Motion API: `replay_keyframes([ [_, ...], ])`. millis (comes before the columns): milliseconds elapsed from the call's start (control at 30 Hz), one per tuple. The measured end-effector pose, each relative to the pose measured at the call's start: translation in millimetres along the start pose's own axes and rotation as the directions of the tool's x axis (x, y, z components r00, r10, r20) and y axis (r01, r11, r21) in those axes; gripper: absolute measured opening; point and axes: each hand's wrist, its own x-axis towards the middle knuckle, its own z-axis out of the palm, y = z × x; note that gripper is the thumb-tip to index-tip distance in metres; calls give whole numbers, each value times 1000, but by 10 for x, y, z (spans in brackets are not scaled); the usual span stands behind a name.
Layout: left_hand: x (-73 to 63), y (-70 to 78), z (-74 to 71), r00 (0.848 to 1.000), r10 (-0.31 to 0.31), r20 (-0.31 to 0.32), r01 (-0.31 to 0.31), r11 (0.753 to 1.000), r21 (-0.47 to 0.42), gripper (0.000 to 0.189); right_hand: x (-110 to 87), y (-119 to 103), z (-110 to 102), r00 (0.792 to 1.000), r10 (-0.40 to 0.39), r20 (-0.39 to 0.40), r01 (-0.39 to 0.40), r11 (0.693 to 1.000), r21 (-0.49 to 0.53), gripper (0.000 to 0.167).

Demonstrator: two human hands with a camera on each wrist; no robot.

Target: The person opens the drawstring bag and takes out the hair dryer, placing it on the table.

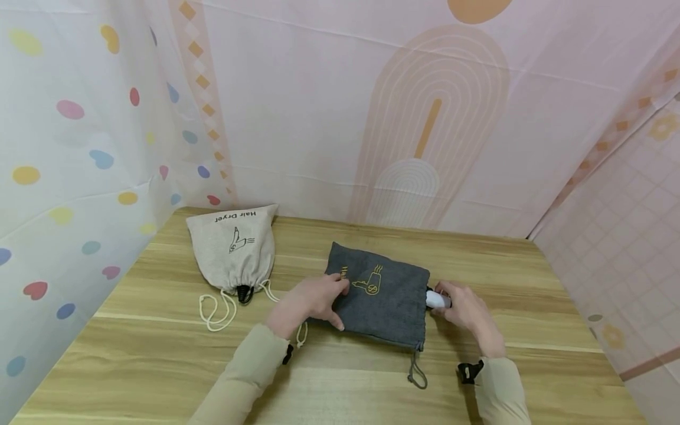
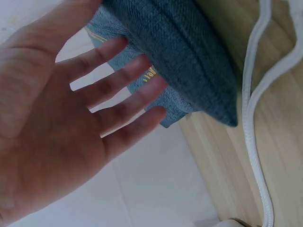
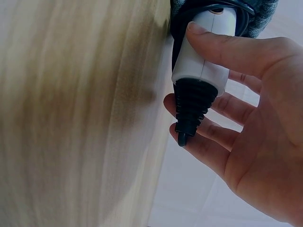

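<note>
A dark grey drawstring bag [image 1: 390,310] with a yellow hair dryer print lies on the table, its mouth to the right. The white handle of a hair dryer [image 3: 208,52] sticks out of that mouth, black cord wrapped around it and a ribbed black cord sleeve at its end. My right hand [image 1: 461,302] grips this handle, thumb on one side and fingers on the other. The rest of the dryer is hidden in the bag. My left hand [image 1: 316,298] touches the bag's closed left end with its fingers spread, as the left wrist view [image 2: 61,113] also shows.
A light beige drawstring bag [image 1: 234,260] printed "Hair Dryer" lies at the back left of the wooden table [image 1: 340,383]. Its white cords [image 1: 218,316] trail toward my left hand. A grey cord loop [image 1: 417,375] hangs from the dark bag. Patterned curtains surround the table.
</note>
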Motion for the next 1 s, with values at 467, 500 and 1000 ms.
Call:
replay_keyframes([
  [467, -93, 60, 138, 998, 24, -52, -21, 998, 66, 35, -6, -6, 2, 1000, -14, 0, 14, 1000, -5, 25],
  [500, -95, 60, 139, 998, 20, -52, -17, 998, 61, 34, -7, -6, 1, 1000, -19, -2, 19, 1000, -7, 25],
  [1000, -75, 30, 104, 1000, -11, -15, 11, 1000, 19, 31, -23, 20, -9, 998, -60, -19, 59, 998, -5, 23],
])
